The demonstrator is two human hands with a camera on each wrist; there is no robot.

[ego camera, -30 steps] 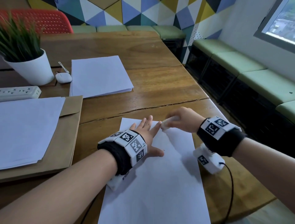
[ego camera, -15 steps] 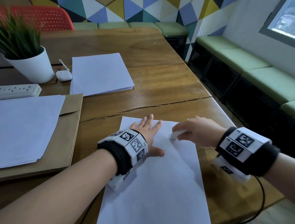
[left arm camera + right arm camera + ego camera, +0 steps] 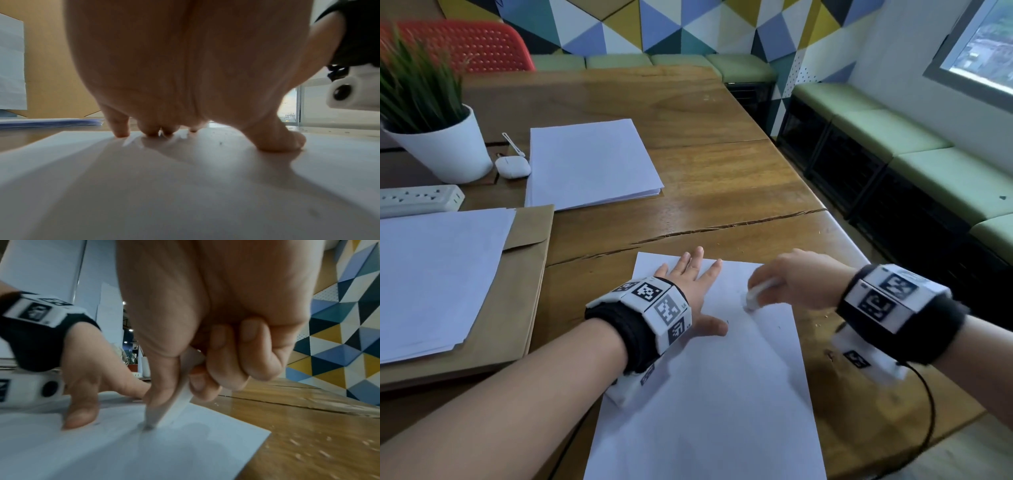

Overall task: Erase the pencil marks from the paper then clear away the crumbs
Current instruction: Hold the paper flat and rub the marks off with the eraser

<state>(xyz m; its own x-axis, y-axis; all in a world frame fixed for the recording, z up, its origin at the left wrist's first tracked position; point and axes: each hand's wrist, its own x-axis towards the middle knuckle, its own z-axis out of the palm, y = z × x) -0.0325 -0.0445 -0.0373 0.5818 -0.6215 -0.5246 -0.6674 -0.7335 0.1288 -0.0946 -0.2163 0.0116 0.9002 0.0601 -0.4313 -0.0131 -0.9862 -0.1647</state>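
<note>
A white sheet of paper (image 3: 709, 404) lies on the wooden table near its front edge. My left hand (image 3: 697, 287) lies flat on the sheet's upper left part, fingers spread, and presses it down (image 3: 185, 138). My right hand (image 3: 784, 284) pinches a white eraser (image 3: 758, 294) between thumb and curled fingers. The eraser's tip (image 3: 151, 423) touches the paper over a faint grey pencil mark. A few dark crumbs (image 3: 221, 143) lie on the sheet beside my left thumb.
Pale crumbs (image 3: 304, 449) dot the wood right of the sheet. A paper stack (image 3: 589, 164) lies further back. Another stack on a brown envelope (image 3: 527, 274) lies at the left. A potted plant (image 3: 438, 137), a small white case (image 3: 513, 167) and a power strip (image 3: 421, 198) stand at the far left.
My right hand has drawn the eraser from the sheet's top edge down and toward me across the paper. The left hand has stayed flat in place.
</note>
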